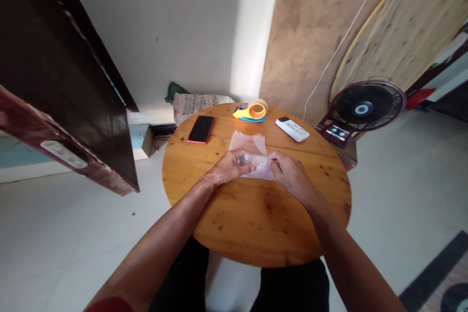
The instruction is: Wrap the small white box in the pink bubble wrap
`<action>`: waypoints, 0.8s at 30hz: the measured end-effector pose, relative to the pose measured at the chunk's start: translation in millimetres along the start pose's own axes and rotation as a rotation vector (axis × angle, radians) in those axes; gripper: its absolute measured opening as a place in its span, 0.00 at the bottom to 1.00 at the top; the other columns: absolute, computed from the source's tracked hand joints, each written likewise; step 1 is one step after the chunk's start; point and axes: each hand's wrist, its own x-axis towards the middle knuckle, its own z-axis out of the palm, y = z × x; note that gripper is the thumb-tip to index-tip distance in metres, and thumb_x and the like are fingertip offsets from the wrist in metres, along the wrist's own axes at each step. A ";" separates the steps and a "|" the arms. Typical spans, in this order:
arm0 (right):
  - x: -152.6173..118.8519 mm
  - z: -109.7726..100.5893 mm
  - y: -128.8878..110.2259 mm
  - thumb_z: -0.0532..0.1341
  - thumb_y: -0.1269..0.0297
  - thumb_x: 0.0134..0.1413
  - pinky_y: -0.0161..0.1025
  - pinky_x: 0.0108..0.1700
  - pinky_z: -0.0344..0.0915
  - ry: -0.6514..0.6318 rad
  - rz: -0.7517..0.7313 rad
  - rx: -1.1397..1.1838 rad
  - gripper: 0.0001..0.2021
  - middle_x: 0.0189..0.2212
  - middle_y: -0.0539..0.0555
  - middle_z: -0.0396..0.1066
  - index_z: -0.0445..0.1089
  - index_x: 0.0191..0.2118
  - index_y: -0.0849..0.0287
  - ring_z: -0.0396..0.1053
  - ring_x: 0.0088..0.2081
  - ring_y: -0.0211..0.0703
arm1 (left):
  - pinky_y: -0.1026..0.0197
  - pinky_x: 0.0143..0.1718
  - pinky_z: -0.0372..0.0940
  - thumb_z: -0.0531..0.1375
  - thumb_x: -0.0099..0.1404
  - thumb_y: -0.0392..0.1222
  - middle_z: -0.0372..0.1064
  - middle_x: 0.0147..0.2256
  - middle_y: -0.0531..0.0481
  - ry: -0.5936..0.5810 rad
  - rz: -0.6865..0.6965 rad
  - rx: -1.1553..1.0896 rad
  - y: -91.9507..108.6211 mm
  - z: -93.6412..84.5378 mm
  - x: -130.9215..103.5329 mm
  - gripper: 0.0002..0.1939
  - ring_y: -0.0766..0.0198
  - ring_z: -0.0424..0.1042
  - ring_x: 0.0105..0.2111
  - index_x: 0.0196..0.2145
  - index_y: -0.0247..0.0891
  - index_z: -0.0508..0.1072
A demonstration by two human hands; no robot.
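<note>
A piece of bubble wrap [246,142] lies across the middle of the round wooden table, its near part bunched between my hands. My left hand [234,165] has its fingers and thumb closed around the left end of the bunched part. At the right end, my right hand [287,170] pinches the wrap between thumb and fingers. Whether anything is inside the folded wrap, I cannot tell. Beyond it stands a yellow and blue tape dispenser [251,111] with a roll of tape.
On the round table [241,224], a red-edged phone [201,129] lies left and a white handheld device [292,129] right. An electric fan [361,109] stands past the table's right edge. A dark door [73,83] is at left, and a printed sack [201,102] lies behind the table.
</note>
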 end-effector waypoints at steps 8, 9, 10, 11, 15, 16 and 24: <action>4.4 16.0 26.7 0.59 0.53 0.53 0.43 0.44 0.67 -0.065 0.075 0.514 0.19 0.45 0.57 0.73 0.66 0.50 0.55 0.72 0.44 0.48 | 0.68 0.22 0.48 0.65 0.50 0.54 0.54 0.20 0.59 0.122 0.001 -0.146 -2.9 9.6 5.7 0.22 0.75 0.51 0.20 0.21 0.35 0.59; 4.2 16.7 29.7 0.61 0.54 0.51 0.44 0.44 0.67 -0.090 0.083 0.568 0.21 0.46 0.56 0.72 0.65 0.51 0.54 0.72 0.44 0.49 | 0.68 0.21 0.48 0.65 0.50 0.54 0.53 0.19 0.59 0.129 -0.010 -0.151 -2.0 9.9 5.9 0.22 0.75 0.51 0.20 0.21 0.35 0.59; 4.0 17.3 32.1 0.62 0.55 0.50 0.45 0.45 0.68 -0.106 0.086 0.603 0.23 0.47 0.56 0.72 0.64 0.52 0.54 0.72 0.45 0.49 | 0.68 0.21 0.48 0.65 0.49 0.54 0.53 0.19 0.59 0.136 -0.021 -0.157 -1.5 10.2 6.1 0.22 0.75 0.51 0.19 0.21 0.35 0.59; 4.0 18.0 34.0 0.63 0.57 0.48 0.45 0.45 0.68 -0.111 0.086 0.618 0.23 0.48 0.56 0.71 0.64 0.52 0.54 0.71 0.45 0.49 | 0.68 0.21 0.48 0.65 0.49 0.54 0.53 0.19 0.59 0.140 -0.032 -0.163 -1.3 10.4 6.4 0.22 0.75 0.51 0.19 0.21 0.35 0.59; 4.3 21.5 37.1 0.63 0.60 0.47 0.46 0.43 0.68 -0.122 0.069 0.589 0.24 0.47 0.56 0.71 0.64 0.53 0.55 0.71 0.43 0.49 | 0.69 0.20 0.48 0.66 0.47 0.54 0.55 0.19 0.59 0.139 -0.053 -0.194 -1.8 11.2 7.1 0.23 0.76 0.52 0.19 0.20 0.36 0.59; 4.2 22.8 37.5 0.62 0.60 0.48 0.45 0.42 0.69 -0.132 0.068 0.599 0.24 0.46 0.56 0.72 0.63 0.53 0.55 0.71 0.42 0.48 | 0.69 0.20 0.48 0.66 0.47 0.54 0.55 0.19 0.59 0.139 -0.054 -0.197 -1.6 11.3 7.1 0.23 0.76 0.52 0.19 0.20 0.36 0.59; -2.9 30.0 40.3 0.59 0.57 0.53 0.38 0.36 0.66 0.087 0.061 0.572 0.11 0.37 0.52 0.72 0.69 0.40 0.56 0.70 0.36 0.44 | 0.70 0.19 0.47 0.67 0.46 0.52 0.54 0.18 0.60 0.164 -0.088 -0.172 4.9 12.0 5.2 0.22 0.77 0.51 0.18 0.19 0.36 0.58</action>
